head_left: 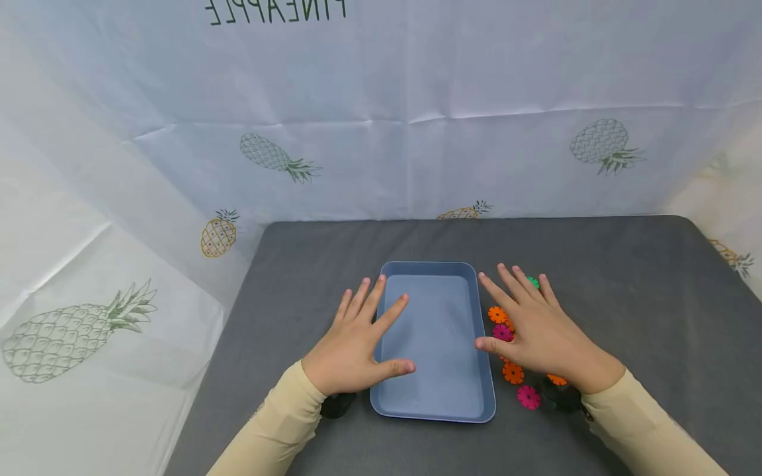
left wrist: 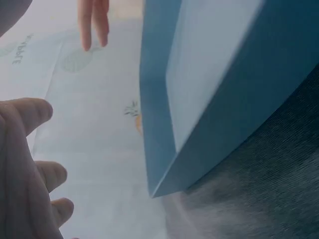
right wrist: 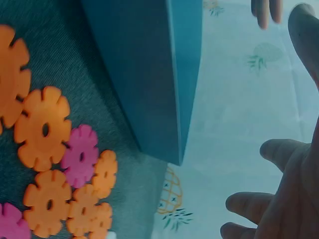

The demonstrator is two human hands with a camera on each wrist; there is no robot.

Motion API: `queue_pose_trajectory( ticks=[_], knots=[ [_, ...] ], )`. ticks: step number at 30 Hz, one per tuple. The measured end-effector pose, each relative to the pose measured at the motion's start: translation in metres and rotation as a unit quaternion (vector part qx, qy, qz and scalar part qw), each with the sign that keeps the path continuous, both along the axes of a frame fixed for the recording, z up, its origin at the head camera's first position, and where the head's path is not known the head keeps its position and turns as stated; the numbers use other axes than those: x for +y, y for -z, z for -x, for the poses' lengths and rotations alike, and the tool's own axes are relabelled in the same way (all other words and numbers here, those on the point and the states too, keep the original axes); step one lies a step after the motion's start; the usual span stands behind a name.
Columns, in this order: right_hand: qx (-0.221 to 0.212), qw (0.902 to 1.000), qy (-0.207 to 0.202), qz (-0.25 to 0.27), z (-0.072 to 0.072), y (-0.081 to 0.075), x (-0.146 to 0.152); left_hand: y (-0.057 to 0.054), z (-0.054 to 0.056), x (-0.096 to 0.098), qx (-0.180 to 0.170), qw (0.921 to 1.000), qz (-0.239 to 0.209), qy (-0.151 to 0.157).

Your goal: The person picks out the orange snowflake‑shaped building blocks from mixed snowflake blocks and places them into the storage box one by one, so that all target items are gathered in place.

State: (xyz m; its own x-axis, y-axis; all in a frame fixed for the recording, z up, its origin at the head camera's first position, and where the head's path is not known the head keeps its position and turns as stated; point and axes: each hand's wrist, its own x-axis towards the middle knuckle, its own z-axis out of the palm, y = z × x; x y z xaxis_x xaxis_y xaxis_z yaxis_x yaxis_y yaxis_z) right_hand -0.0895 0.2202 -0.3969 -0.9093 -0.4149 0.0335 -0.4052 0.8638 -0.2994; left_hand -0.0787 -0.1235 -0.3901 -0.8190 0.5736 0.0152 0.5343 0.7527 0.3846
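Nearby, notched discs [head_left: 513, 373] (right hand [head_left: 538, 332] obscuring some), blue tray [head_left: 437, 350] alongside.

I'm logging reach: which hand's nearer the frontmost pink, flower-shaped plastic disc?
Right. The right hand hovers just beyond the pink disc; the left hand is farther, over the left edge of the blue rectangular tray.

I count two hands, my left hand [head_left: 351, 350] and my right hand [head_left: 538, 330], with five fingers [head_left: 389, 313] on each. Between my fingers sits one blue tray [head_left: 434, 357]. Around and below my right fingers I count two pink discs [head_left: 528, 397], one green disc [head_left: 533, 282] and at least six orange discs [head_left: 513, 373], some partly hidden.
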Motion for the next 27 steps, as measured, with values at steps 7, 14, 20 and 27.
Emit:
queue_pose_trajectory(
  ticks=[7, 14, 20, 27],
  knots=[
    [-0.027, 0.9996, 0.009, 0.004, 0.014, 0.009, 0.007, 0.010, 0.002, -0.004, -0.016, 0.9997, -0.013, -0.013],
    [-0.055, 0.9979, 0.011, 0.032, 0.024, 0.021, 0.014, 0.026, 0.007, -0.012, -0.066, 0.9963, -0.040, -0.039],
    [-0.081, 0.9942, 0.003, 0.071, 0.033, 0.032, 0.017, 0.045, 0.014, -0.020, -0.143, 0.9842, -0.086, -0.059],
    [-0.037, 0.9982, 0.004, 0.047, 0.038, 0.044, 0.015, 0.058, 0.024, -0.031, -0.177, 0.9752, -0.125, -0.045]
  ],
)
